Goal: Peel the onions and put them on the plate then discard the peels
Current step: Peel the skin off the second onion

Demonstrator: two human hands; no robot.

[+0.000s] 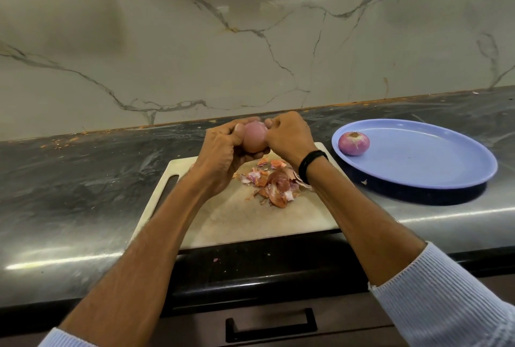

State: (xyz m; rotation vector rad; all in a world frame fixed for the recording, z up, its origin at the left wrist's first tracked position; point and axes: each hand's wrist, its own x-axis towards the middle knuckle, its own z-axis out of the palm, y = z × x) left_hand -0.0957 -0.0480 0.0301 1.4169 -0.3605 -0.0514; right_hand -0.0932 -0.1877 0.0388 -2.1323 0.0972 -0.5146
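A pinkish onion (254,137) is held above the far edge of a pale cutting board (237,221). My left hand (220,157) cups it from the left and below. My right hand (287,137) grips its right side with the fingers curled over it. A pile of orange and purple onion peels (274,183) lies on the board just under my hands. A peeled purple onion (354,143) rests at the left side of a blue plate (434,176), to the right of the board.
The board and plate sit on a dark marbled countertop (83,179) backed by a white veined wall (195,40). A small peel scrap (215,259) lies on the counter's front edge. A drawer with a black handle (271,324) is below.
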